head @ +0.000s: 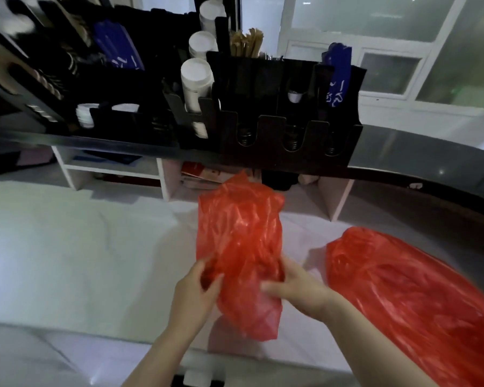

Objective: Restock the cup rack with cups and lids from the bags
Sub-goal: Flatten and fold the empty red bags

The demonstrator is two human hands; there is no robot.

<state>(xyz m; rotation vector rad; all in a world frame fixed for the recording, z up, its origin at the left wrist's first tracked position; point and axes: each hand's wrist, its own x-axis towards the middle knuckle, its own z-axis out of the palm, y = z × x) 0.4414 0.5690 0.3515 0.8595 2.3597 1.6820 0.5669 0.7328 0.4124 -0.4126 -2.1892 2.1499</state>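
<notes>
Gripping the red plastic bag [241, 236] by its sides with left hand [197, 289] and right hand [298, 290]. Likely limp, light, slippery: take bunched folds, not flat film.

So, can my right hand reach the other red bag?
Probably yes, once freed: the right hand grips the held bag now, but the second bag lies just beside it, nothing between.

A crumpled translucent red plastic bag [239, 238] stretches lengthwise at centre; a fuller red plastic bag [403, 297] lies at 4 o'clock; the black slotted cup rack [263, 129] at 12 o'clock holds stacked white cups [196, 82]
</notes>
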